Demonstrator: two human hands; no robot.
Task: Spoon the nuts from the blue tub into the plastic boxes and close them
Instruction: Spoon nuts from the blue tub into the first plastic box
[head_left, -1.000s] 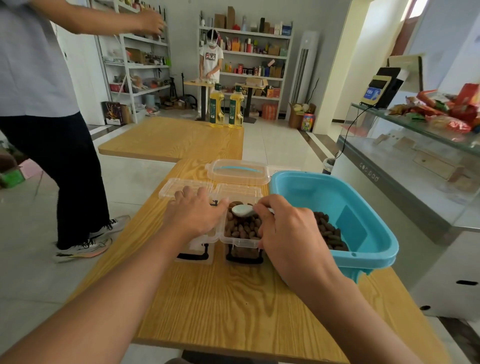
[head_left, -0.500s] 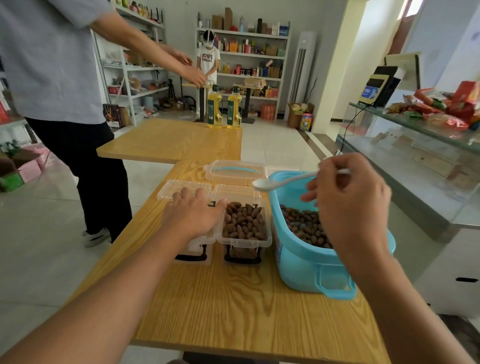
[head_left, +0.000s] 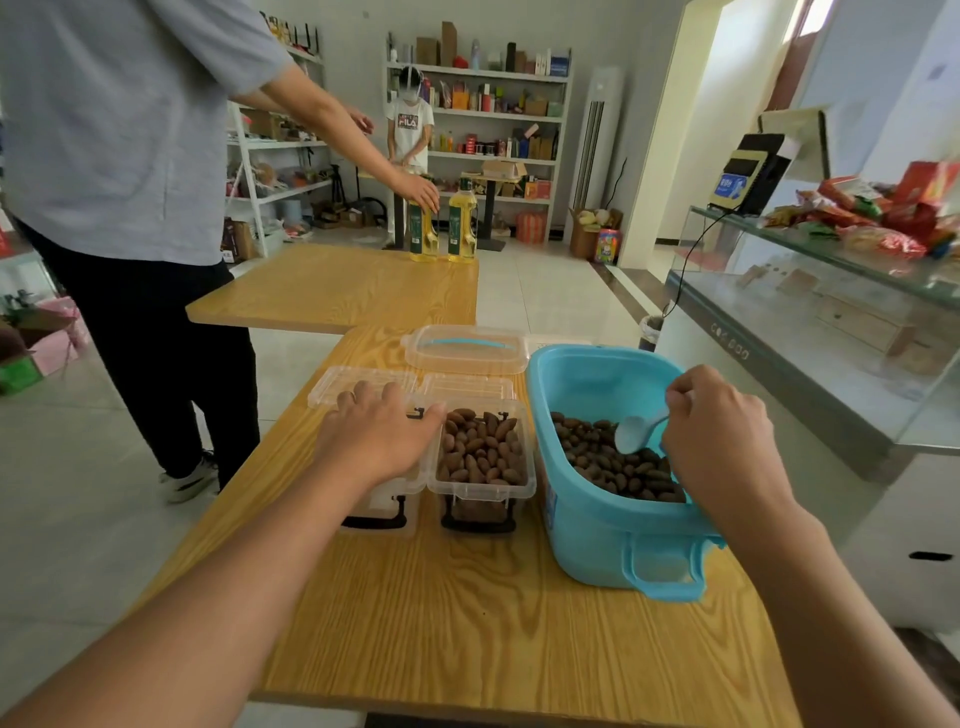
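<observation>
My right hand (head_left: 719, 441) pinches the spoon (head_left: 636, 433) by its handle, bowl down on the nuts (head_left: 618, 462) in the blue tub (head_left: 597, 525). My left hand (head_left: 382, 436) lies flat, fingers spread, on the left box (head_left: 387, 501); the right box (head_left: 485, 457) looks nearly full. The nuts are hard, light and roll easily, so scoop shallow. The boxes are thin and could slide, so brace them.

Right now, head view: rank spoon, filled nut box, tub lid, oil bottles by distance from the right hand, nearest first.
1. Spoon: held in the right hand, over the blue tub.
2. Filled nut box: to its left on the table.
3. Tub lid: behind the boxes.
4. Oil bottles: far table.
</observation>
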